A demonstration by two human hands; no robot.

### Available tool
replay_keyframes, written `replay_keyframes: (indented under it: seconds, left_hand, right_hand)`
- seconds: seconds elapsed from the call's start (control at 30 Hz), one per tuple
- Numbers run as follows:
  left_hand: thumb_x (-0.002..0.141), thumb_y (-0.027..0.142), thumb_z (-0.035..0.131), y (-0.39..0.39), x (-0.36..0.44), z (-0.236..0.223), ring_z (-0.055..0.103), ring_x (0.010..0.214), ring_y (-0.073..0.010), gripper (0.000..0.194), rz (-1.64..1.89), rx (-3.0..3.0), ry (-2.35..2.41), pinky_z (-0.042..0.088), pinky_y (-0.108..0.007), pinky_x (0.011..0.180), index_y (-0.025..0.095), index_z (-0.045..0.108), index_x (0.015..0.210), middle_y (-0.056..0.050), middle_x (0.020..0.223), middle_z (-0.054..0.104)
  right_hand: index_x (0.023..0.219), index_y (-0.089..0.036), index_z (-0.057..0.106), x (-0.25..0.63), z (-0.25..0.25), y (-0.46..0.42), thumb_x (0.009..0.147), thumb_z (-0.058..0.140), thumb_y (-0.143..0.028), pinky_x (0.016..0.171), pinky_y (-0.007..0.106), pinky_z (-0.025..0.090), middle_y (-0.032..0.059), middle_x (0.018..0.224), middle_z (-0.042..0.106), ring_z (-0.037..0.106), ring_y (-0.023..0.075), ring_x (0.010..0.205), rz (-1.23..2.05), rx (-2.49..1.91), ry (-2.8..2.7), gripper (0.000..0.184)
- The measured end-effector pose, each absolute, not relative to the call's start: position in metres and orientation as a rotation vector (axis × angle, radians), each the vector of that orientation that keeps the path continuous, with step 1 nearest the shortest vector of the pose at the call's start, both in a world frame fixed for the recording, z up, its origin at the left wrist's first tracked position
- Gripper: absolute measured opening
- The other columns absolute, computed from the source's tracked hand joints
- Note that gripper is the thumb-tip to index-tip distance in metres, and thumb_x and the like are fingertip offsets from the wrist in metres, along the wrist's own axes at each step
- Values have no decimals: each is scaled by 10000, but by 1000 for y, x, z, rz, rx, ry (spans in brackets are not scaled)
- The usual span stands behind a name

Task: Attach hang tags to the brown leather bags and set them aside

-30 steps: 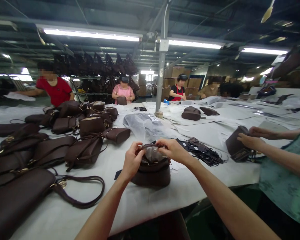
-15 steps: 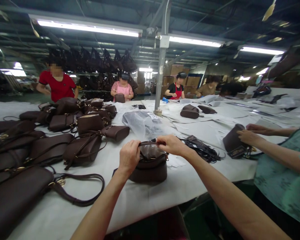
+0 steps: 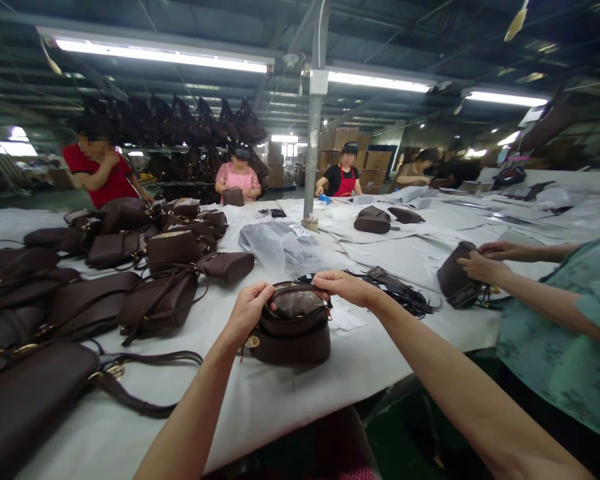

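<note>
Well to the left of the left grip (image 3: 250,308), a large brown bag (image 3: 35,393) is lying on the tabletop (image 3: 370,363), while a pile of bags (image 3: 175,252) is spreading beyond it, ahead and to the left of that grip. The left grip is pinching the left end of the handbag's upper edge (image 3: 295,289), thumb and fingers closed narrowly on it; just below, a gold-coloured medallion (image 3: 253,341) is hanging at the side. The handbag (image 3: 290,343) itself is sitting upright on the tabletop, low between this grip and the right grip (image 3: 347,287), its mouth gaping and showing a shiny inner material (image 3: 295,305); whether that is lining or wrapping, I cannot tell. Ahead of both grips, a plastic sheet (image 3: 285,247) is lying crumpled. The right grip is pinching the right end of the same edge, just as narrowly, a zip pull (image 3: 329,312) dangling beneath it. The step in hand seems to be spreading and straightening the mouth; the next move is probably calling for even tension from both pinches, with the base resting steady. Near the right grip, white slips (image 3: 347,319) and black tags (image 3: 403,293) are lying; farther right, a co-worker's hands (image 3: 485,270) are handling a brown pouch (image 3: 449,275).
</note>
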State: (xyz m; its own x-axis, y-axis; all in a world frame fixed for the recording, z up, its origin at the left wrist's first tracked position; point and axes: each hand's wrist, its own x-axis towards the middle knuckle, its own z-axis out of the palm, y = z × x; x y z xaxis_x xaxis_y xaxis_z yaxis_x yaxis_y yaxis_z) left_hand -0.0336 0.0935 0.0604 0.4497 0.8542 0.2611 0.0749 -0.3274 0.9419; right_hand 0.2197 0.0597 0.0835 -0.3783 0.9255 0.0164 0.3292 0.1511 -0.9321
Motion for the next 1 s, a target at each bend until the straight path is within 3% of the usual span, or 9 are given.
replay_keyframes:
  seconds: [0.17, 0.3, 0.37, 0.4, 0.47, 0.6, 0.7, 0.83, 1.0]
  left_hand:
    - [818, 431, 578, 92, -35, 66, 458, 571, -88, 333, 981, 1623, 718, 366, -202, 573, 157, 538, 634, 32, 592, 520]
    - [689, 365, 714, 91, -37, 67, 532, 639, -101, 282, 953, 1505, 645, 413, -211, 612, 165, 572, 828, 30, 717, 581]
    - [672, 352, 725, 91, -36, 66, 539, 646, -102, 294, 946, 1480, 639, 417, -215, 618, 165, 569, 838, 29, 725, 581]
    - [672, 346, 724, 92, -34, 66, 540, 649, -100, 289, 952, 1474, 638, 417, -215, 625, 165, 569, 834, 31, 725, 580]
    - [667, 330, 727, 93, -31, 64, 548, 661, -99, 278, 965, 1467, 634, 424, -218, 647, 165, 571, 828, 33, 733, 588]
    - [692, 307, 703, 95, -30, 63, 587, 704, -119, 231, 985, 1509, 634, 456, -237, 694, 162, 587, 828, 17, 756, 622]
    - [764, 293, 629, 95, -41, 60, 628, 897, -186, 217, 1037, 1688, 687, 488, -309, 832, 162, 630, 937, -39, 917, 675]
    - [778, 223, 602, 92, -54, 41, 477, 1281, -257, 455, 1108, 1939, 775, 335, -429, 1113, 188, 571, 1232, -97, 1344, 563]
    - [827, 279, 589, 83, -46, 20, 375, 1375, -274, 591, 1051, 1953, 666, 246, -454, 1172, 163, 422, 1382, -139, 1472, 432]
  right_hand:
    - [751, -166, 528, 219, 82, 61, 852, 516, -609, 620, 253, 395, -25, 656, 521, 479, 116, 619, 1153, -1256, -1790, 455]
    - [963, -172, 612, 195, 88, 42, 808, 650, -386, 783, 322, 438, 61, 901, 619, 568, 200, 865, 399, -1317, -1973, 266]
    - [921, -185, 644, 175, 89, 29, 877, 573, -299, 839, 332, 423, 87, 937, 638, 571, 215, 919, 35, -1281, -2055, 141]
    - [896, -191, 654, 165, 89, 24, 921, 504, -268, 832, 324, 423, 90, 923, 651, 580, 211, 905, -44, -1276, -2106, 172]
    - [891, -190, 670, 144, 87, 20, 958, 425, -224, 788, 309, 431, 94, 891, 679, 605, 204, 852, -53, -1339, -2217, 256]
    - [908, -159, 706, 116, 81, 35, 881, 580, -282, 733, 322, 446, 142, 916, 718, 652, 259, 847, 2, -1694, -2262, 178]
    - [910, -165, 720, 111, 78, 49, 857, 593, -278, 692, 306, 439, 137, 921, 731, 666, 250, 819, 9, -1786, -2220, 178]
    - [815, -162, 717, 115, 72, 57, 881, 494, -214, 627, 277, 403, 108, 813, 731, 646, 196, 717, 14, -1742, -2175, 238]
    - [756, -144, 697, 104, 72, 64, 823, 530, -159, 630, 253, 390, 78, 782, 713, 600, 158, 692, 204, -1663, -2068, 181]
